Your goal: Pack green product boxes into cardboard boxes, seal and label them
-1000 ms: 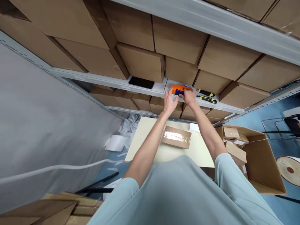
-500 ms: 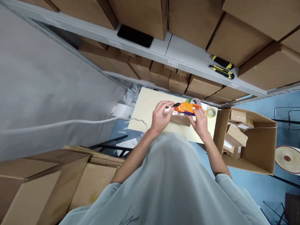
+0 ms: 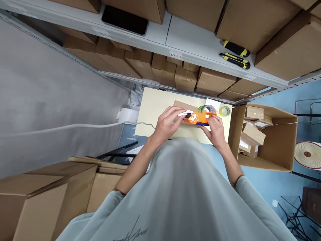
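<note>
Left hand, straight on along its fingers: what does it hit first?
The dispenser: its dark end sits right at the left hand's fingertips, though contact is hard to confirm. Past that, roughly in line, comes the right hand, gripping the other end.

White label [image 3: 176, 54] starting with D, other characters uncertain, on the shelf edge [image 3: 205, 64] beyond the left hand [image 3: 166, 124], illegible black script [image 3: 132, 235] on the shirt [image 3: 180, 190] behind that hand

A loose, pale grey-blue shirt [image 3: 185, 190] has short sleeves [image 3: 258, 202] and dark, handwriting-like lettering [image 3: 132, 233] near seven o'clock.
</note>
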`<action>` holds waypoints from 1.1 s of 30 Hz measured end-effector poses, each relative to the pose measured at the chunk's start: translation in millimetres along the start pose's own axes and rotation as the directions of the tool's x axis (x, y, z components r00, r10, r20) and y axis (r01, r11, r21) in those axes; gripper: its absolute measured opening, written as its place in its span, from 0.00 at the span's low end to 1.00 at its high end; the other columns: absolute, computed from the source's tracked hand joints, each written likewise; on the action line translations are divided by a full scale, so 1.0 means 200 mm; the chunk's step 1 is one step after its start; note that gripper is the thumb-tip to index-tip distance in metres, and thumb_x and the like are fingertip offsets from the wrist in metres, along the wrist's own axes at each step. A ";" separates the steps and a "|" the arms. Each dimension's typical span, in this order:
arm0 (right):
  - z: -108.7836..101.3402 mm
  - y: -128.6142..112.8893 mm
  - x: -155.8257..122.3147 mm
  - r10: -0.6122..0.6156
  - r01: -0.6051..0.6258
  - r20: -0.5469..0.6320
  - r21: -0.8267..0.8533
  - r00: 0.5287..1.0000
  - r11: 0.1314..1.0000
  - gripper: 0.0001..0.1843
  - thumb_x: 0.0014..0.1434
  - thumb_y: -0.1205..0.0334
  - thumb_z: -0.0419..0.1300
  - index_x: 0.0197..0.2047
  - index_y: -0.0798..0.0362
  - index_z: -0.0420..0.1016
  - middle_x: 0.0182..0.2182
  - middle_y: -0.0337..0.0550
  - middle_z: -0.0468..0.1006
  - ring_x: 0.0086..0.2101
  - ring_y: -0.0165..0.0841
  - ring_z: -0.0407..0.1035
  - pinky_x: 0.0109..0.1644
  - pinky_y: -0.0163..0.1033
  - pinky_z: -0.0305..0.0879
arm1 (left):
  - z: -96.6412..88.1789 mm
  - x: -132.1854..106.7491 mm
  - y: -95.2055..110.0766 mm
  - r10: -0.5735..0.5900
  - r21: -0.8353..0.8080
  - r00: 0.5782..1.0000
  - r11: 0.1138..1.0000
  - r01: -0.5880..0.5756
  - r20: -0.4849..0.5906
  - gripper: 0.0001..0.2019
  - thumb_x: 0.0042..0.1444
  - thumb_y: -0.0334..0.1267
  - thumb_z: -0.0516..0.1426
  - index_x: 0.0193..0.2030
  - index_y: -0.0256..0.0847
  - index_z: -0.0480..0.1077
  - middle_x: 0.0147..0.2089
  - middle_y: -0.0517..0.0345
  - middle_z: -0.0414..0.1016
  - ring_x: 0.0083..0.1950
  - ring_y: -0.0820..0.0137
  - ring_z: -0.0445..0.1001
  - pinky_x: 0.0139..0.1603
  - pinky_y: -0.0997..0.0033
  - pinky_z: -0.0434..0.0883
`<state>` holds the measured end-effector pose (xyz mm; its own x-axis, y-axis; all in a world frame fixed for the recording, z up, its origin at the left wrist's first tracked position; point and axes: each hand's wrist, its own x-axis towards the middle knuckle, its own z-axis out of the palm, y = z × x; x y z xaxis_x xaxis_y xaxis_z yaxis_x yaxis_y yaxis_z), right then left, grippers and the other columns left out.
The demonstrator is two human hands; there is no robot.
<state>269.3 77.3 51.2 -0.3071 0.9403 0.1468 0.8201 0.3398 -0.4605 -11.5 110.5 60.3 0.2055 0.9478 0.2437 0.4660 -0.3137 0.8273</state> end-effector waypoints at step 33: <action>-0.33 0.28 -0.25 0.514 -0.608 0.534 0.001 0.671 0.794 0.28 0.64 0.27 0.67 0.34 0.46 0.81 0.28 0.41 0.82 0.30 0.39 0.72 0.36 0.41 0.60 | 0.29 -0.08 -0.23 -0.568 -0.164 0.755 0.753 0.637 0.327 0.25 0.56 0.66 0.67 0.38 0.43 0.81 0.42 0.50 0.86 0.38 0.62 0.80 0.41 0.60 0.84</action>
<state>361.9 51.5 75.7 -0.0426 0.7945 -0.6057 0.8372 -0.3024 -0.4556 13.5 107.2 -11.4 0.1717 0.8756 -0.4515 0.3405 0.3773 0.8612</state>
